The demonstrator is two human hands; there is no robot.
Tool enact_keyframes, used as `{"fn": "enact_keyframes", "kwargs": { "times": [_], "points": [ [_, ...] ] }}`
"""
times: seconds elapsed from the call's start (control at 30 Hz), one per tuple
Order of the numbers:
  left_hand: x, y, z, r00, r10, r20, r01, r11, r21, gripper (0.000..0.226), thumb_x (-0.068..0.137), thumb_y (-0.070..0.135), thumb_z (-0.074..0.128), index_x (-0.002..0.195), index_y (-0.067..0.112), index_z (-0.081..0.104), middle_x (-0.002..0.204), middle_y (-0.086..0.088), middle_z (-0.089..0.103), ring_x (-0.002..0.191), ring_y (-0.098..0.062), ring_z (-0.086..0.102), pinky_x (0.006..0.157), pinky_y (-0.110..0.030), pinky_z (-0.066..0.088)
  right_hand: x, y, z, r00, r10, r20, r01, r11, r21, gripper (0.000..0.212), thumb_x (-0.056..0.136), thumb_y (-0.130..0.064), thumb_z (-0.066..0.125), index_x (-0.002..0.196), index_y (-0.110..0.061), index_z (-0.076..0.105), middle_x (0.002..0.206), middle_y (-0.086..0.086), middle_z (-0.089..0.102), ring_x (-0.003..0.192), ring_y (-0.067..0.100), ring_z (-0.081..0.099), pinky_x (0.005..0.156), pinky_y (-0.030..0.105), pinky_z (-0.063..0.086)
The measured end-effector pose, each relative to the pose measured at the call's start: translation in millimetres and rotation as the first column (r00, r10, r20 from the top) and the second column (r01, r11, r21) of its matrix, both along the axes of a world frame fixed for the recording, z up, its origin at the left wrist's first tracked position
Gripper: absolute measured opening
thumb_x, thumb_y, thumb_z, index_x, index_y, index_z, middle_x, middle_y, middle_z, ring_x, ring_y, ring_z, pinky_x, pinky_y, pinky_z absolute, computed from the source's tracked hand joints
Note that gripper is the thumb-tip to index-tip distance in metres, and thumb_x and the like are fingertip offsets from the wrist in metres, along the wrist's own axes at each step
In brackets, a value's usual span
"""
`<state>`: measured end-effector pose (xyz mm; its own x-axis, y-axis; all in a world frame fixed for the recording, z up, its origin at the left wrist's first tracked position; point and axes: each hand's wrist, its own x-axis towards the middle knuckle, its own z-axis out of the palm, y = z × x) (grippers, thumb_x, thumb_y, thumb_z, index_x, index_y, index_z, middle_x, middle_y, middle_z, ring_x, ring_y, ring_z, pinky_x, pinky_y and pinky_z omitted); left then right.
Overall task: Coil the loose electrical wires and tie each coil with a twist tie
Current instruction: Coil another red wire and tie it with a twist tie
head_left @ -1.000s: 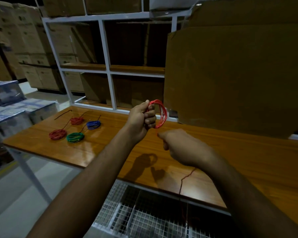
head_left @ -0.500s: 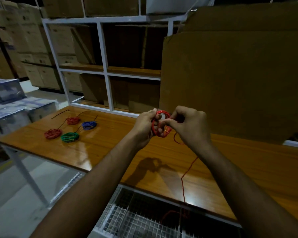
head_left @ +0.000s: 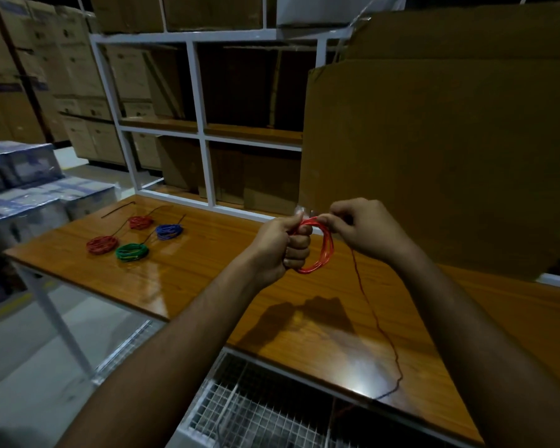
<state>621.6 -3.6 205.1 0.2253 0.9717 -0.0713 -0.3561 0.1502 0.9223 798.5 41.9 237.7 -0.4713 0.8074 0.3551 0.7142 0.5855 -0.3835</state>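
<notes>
My left hand (head_left: 282, 247) grips a red wire coil (head_left: 324, 253) above the wooden table (head_left: 207, 286), fingers curled through the loops. My right hand (head_left: 366, 231) pinches the red wire at the top of the coil. The loose tail of the red wire (head_left: 379, 324) trails from the right hand down across the table and over its near edge. At the table's far left lie tied coils: two red coils (head_left: 102, 244) (head_left: 140, 222), a green coil (head_left: 132, 251) and a blue coil (head_left: 168, 231). A dark twist tie (head_left: 117, 210) lies beyond them.
A large cardboard sheet (head_left: 434, 163) leans at the back right of the table. White shelving (head_left: 204, 130) with boxes stands behind. Wrapped cartons (head_left: 23, 189) are stacked to the left. A wire-mesh shelf (head_left: 272, 412) sits below the table's near edge.
My right hand came up from the table to the coil and laid another loop of wire over its top. The coil has turned more side-on in my left hand.
</notes>
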Motion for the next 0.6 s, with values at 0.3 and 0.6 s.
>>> {"fn": "enact_keyframes", "kwargs": {
  "times": [0.3,0.6],
  "points": [
    [-6.5,5.0,5.6,0.996,0.054,0.065,-0.054,0.999,0.001,0.042,0.106,0.032,0.032,0.068,0.019,0.043,0.053,0.008,0.026,0.043,-0.007,0.019,0.044,-0.023,0.012,26.1,11.3,-37.7,0.659,-0.141,-0.739,-0.553,0.576,-0.603,0.035,0.097,-0.045,0.049,0.108,-0.012,0.055,0.079,0.005,0.06,0.059,0.015,0.052,0.054,0.029,0.048],
    [-15.8,14.4,8.7,0.98,0.145,0.137,-0.151,0.988,0.033,0.041,0.106,0.033,0.032,0.07,0.019,0.044,0.053,0.008,0.027,0.043,-0.007,0.022,0.042,-0.021,0.015,20.8,-2.1,-68.0,0.624,-0.167,-0.764,-0.504,0.661,-0.556,0.006,0.093,-0.002,0.059,0.096,-0.002,0.064,0.076,0.009,0.063,0.068,0.018,0.065,0.067,0.033,0.059]
  ]
}}
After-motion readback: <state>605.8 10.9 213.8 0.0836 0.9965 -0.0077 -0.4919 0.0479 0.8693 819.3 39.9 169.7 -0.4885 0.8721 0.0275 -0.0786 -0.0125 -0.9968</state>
